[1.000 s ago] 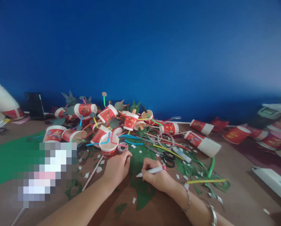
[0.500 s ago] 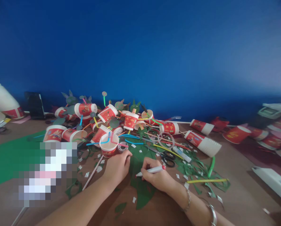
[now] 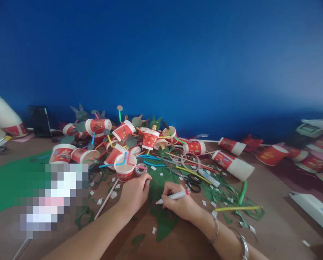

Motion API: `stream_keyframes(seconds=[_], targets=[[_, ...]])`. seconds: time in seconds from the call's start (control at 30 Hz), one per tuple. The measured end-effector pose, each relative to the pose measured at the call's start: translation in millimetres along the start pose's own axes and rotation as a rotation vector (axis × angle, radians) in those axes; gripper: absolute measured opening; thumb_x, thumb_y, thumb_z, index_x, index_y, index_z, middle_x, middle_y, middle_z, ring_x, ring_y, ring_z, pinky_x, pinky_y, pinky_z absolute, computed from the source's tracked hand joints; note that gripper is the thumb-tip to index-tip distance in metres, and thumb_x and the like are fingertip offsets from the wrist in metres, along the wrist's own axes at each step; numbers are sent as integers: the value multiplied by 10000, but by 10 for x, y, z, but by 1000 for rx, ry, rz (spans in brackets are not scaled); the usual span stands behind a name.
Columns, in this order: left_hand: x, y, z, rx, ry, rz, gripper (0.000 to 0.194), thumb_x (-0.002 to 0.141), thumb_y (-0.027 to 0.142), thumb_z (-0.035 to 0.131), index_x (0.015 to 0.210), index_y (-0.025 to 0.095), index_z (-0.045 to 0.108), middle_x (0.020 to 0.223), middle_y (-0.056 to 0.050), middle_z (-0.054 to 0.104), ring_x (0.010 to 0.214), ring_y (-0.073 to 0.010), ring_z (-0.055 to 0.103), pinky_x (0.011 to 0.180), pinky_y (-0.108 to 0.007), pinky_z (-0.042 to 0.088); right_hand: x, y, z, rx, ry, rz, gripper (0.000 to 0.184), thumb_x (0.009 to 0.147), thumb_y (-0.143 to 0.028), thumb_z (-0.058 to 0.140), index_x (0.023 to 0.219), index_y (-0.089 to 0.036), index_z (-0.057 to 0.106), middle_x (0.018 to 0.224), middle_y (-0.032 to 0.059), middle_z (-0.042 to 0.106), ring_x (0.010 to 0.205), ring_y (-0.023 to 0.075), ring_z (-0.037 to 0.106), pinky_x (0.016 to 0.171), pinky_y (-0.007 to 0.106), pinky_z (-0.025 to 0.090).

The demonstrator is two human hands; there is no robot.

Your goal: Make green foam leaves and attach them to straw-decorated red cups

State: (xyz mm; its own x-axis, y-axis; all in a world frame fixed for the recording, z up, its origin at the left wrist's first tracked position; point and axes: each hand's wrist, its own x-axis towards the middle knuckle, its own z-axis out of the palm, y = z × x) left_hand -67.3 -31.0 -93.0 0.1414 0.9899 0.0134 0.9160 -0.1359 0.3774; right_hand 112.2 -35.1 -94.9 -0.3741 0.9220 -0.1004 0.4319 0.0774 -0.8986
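Observation:
My right hand is closed around a white marker with red ends. Its tip points left, over or against a cut sheet of green paper lying on the table. My left hand rests at the left edge of that paper with its fingers curled in; their undersides are hidden, so I cannot tell what they hold, if anything. Just beyond it stands a red and white paper cup with blue and pink straws bent over its rim. A roll of clear tape sits beside the cup.
Behind my hands lies a pile of red paper cups with straws and green cut-outs. Scissors, a glue tube, green scraps and a cup stack are to the right. A white box stands far right; a green sheet, left.
The marker in my right hand has shifted very slightly left. My left hand and the things around it look the same.

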Motion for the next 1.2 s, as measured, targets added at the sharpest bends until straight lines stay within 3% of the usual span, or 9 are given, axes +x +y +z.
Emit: stream_keyframes(seconds=[0.5,0.67,0.8,1.07,1.2], targets=[[6,-17,22,-12,19,28,195,879,218,431,1006,254,574,841,-10,721,790,-197,681,611,-247,404,-8,-20,13,-19,19,-24,126,691,-163,531,576,-187,484,531,-16,609,457,97,502,413,177,325],[5,-9,10,-7,7,17,194,883,230,425,1006,257,573,842,-6,721,791,-200,682,593,-246,397,14,-3,-43,152,-3,-22,148,749,-227,528,613,-189,484,509,-21,615,492,112,560,457,183,373],[-2,-7,-2,-19,-7,21,188,884,242,436,1018,257,567,856,-5,719,811,-193,680,602,-236,395,26,-29,-111,251,57,-48,233,823,-332,502,648,-179,522,548,4,638,538,115,574,520,201,404],[3,32,-44,-4,-41,-29,199,893,252,434,1027,259,580,826,-5,715,786,-175,675,617,-230,400,-41,-3,-86,182,-8,65,242,706,-295,579,564,-205,406,389,-64,518,336,81,450,356,164,297],[0,37,-45,-2,-36,-30,201,885,245,439,1028,256,580,854,-11,719,808,-184,676,625,-235,406,-40,29,-55,163,-24,81,242,692,-297,571,554,-206,394,368,-71,494,326,86,471,330,151,289]])
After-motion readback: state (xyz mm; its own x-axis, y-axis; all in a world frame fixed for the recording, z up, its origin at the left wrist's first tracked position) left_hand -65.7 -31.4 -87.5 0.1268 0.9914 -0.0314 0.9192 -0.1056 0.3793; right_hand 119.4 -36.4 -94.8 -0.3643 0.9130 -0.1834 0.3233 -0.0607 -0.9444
